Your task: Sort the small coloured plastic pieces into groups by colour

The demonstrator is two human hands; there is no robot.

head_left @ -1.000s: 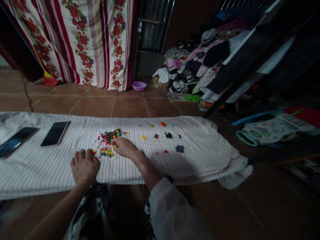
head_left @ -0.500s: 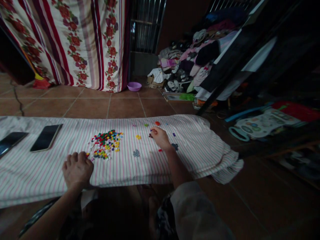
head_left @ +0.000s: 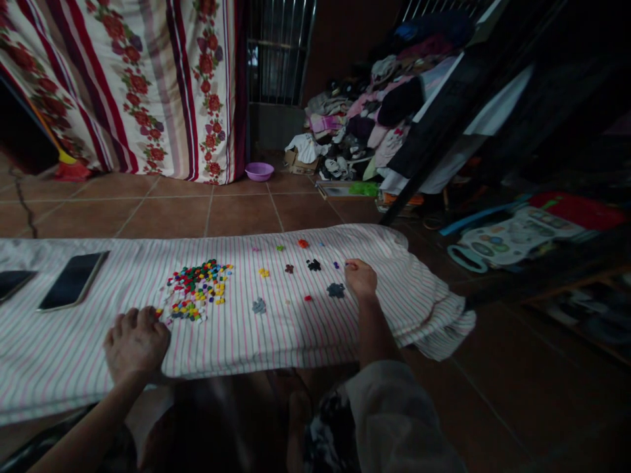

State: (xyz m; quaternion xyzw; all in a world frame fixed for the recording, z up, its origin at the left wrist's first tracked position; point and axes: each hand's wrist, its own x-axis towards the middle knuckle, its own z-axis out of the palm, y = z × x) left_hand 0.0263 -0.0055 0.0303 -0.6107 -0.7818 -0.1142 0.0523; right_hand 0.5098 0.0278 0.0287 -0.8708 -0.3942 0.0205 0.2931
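Observation:
A mixed heap of small coloured pieces [head_left: 197, 282] lies on the striped cloth [head_left: 236, 341]. My left hand [head_left: 137, 341] rests on the cloth just left of the heap's near edge, fingers spread loosely. My right hand [head_left: 361, 278] is closed in a pinch beside a small purple group [head_left: 336, 265]; what it holds is too small to name. Around the middle sit separate groups: yellow [head_left: 264, 272], brown [head_left: 289, 269], black [head_left: 314, 265], orange [head_left: 303, 243], green [head_left: 280, 247], light grey [head_left: 259, 306], dark grey [head_left: 336, 290] and red [head_left: 307, 298].
Two phones, one whole [head_left: 73, 281] and one cut by the frame edge [head_left: 14, 284], lie at the cloth's left. Beyond are a floral curtain [head_left: 172, 85], a purple basin [head_left: 259, 171] and a pile of clothes [head_left: 365, 118]. A toy panel [head_left: 517, 235] is at right.
My right hand has moved right, from over the brown and black pieces to beside the purple ones, uncovering the black group. The view has shifted slightly; my left hand stays by the heap.

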